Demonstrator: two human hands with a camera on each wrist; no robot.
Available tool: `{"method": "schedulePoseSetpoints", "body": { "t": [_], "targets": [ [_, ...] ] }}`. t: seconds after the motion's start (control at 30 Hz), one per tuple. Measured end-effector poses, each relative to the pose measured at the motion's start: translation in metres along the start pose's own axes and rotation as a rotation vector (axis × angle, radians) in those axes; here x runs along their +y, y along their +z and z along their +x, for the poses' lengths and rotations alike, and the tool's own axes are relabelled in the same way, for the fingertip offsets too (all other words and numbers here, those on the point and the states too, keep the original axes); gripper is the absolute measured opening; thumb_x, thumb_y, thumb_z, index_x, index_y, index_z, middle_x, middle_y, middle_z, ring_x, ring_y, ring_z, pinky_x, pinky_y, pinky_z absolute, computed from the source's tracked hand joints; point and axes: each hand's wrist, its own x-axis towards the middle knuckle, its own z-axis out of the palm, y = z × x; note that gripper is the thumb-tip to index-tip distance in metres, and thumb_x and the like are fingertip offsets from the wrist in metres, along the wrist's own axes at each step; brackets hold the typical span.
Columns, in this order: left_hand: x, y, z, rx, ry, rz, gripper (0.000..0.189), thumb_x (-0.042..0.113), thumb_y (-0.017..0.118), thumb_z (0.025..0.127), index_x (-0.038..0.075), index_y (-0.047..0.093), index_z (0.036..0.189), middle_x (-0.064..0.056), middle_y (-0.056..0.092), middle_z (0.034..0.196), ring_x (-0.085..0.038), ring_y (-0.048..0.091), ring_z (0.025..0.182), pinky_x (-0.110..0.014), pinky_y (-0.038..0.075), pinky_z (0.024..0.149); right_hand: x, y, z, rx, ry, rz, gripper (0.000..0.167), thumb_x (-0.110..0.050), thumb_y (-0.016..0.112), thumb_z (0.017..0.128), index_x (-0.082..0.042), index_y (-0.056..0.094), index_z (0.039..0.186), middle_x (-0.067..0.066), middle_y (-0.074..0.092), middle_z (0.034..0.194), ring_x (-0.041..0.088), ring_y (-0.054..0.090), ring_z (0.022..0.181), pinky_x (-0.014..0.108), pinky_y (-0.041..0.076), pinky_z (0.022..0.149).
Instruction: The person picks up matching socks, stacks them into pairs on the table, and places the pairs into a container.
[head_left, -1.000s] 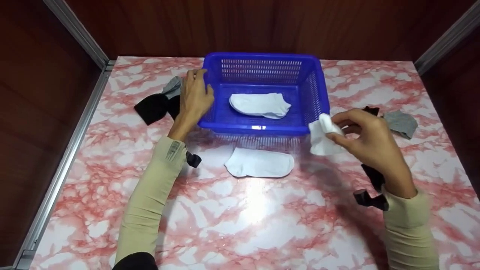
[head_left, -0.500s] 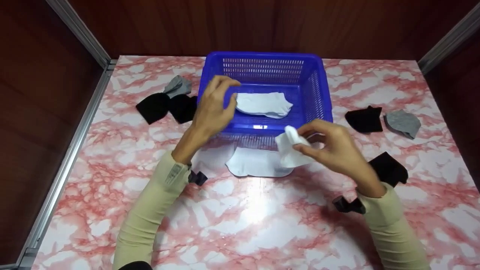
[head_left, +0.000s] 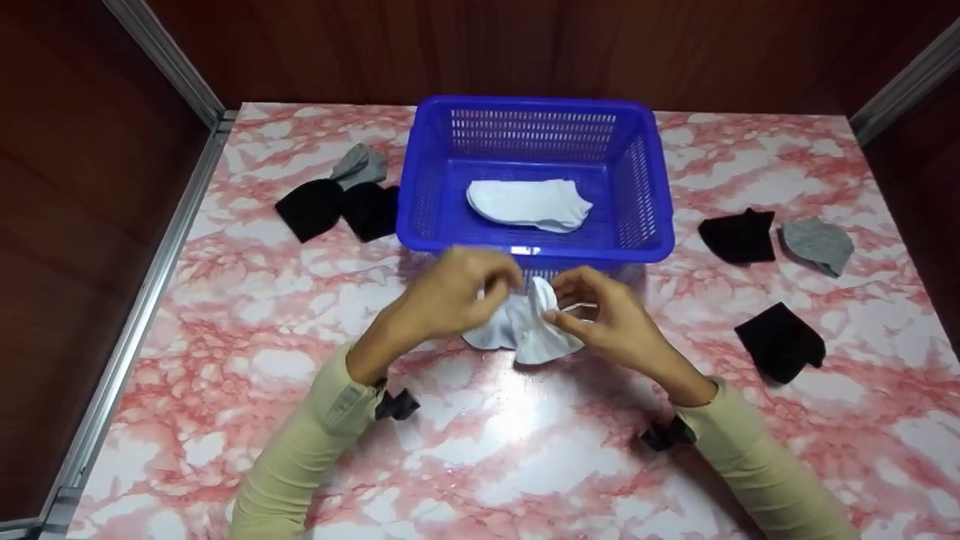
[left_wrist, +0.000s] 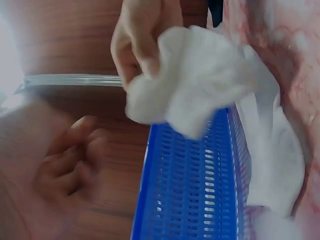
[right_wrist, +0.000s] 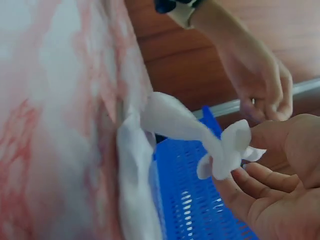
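Observation:
My right hand (head_left: 622, 326) pinches a white ankle sock (head_left: 546, 339) between thumb and fingers, its body hanging down over the table in front of the basket. A second white sock (head_left: 489, 334) lies flat beneath, partly covered by the held one. In the left wrist view this lying sock (left_wrist: 275, 155) stretches along the basket's front side. My left hand (head_left: 454, 296) hovers just left of the held sock with loosely curled fingers and nothing between them; the right wrist view shows a gap from its fingertips (right_wrist: 275, 112) to the cloth.
A blue plastic basket (head_left: 536, 255) stands behind the hands, with white socks (head_left: 529, 204) stacked inside. Left of it lie black socks (head_left: 309, 210) and a grey sock (head_left: 360, 166). On the right are a black sock (head_left: 739, 236), another grey sock (head_left: 817, 245) and a nearer black sock (head_left: 781, 343).
My right hand has carried the pinched sock leftward to the middle, over the lying sock. My left hand has left the basket's left rim and come down and right, close to the held sock.

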Motion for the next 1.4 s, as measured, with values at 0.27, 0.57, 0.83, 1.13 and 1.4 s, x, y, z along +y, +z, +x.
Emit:
{"method": "schedulePoseSetpoints", "body": {
  "t": [0.27, 0.57, 0.83, 1.13, 1.4],
  "targets": [
    [-0.014, 0.024, -0.008, -0.367, -0.172, 0.093, 0.028, 0.009, 0.055, 0.100, 0.003, 0.076, 0.117, -0.010, 0.079, 0.104, -0.022, 0.073, 0.092, -0.038, 0.060, 0.085, 0.021, -0.013, -0.003, -0.103, 0.081, -0.253, 0.046, -0.006, 0.071, 0.097, 0.004, 0.053, 0.138, 0.020, 0.072, 0.111, 0.032, 0.071, 0.103, 0.044, 0.060, 0.088],
    [-0.024, 0.052, -0.008, -0.346, -0.330, -0.047, 0.038, 0.030, 0.060, 0.105, 0.000, 0.069, 0.127, -0.007, 0.074, 0.094, -0.016, 0.066, 0.082, -0.035, 0.057, 0.082, 0.014, -0.030, -0.001, -0.062, 0.136, -0.254, 0.055, -0.021, 0.067, 0.103, 0.000, 0.044, 0.148, 0.022, 0.071, 0.116, 0.034, 0.071, 0.104, 0.041, 0.060, 0.087],
    [-0.021, 0.071, -0.006, -0.292, -0.379, -0.064, 0.030, 0.041, 0.073, 0.097, 0.011, 0.071, 0.099, 0.004, 0.061, 0.080, -0.010, 0.050, 0.072, -0.023, 0.043, 0.066, 0.019, -0.027, -0.004, -0.098, 0.124, -0.288, 0.044, -0.010, 0.069, 0.098, 0.003, 0.052, 0.137, 0.019, 0.070, 0.105, 0.027, 0.068, 0.093, 0.034, 0.056, 0.077],
    [-0.024, 0.052, -0.007, -0.196, -0.463, -0.300, 0.012, 0.024, 0.068, 0.099, 0.014, 0.066, 0.093, 0.001, 0.068, 0.089, -0.010, 0.061, 0.079, -0.025, 0.055, 0.076, 0.015, -0.048, -0.006, -0.192, 0.102, -0.244, 0.056, 0.005, 0.067, 0.089, 0.001, 0.052, 0.142, 0.021, 0.067, 0.109, 0.027, 0.064, 0.095, 0.025, 0.054, 0.072],
    [-0.037, 0.037, -0.014, -0.117, -0.543, -0.259, 0.028, 0.015, 0.069, 0.098, 0.005, 0.065, 0.124, 0.001, 0.066, 0.082, -0.009, 0.057, 0.069, -0.024, 0.051, 0.067, 0.024, -0.043, -0.005, -0.218, 0.102, -0.241, 0.060, 0.006, 0.065, 0.086, -0.012, 0.056, 0.143, 0.017, 0.056, 0.116, 0.023, 0.057, 0.084, 0.026, 0.052, 0.065]
  ]
}}
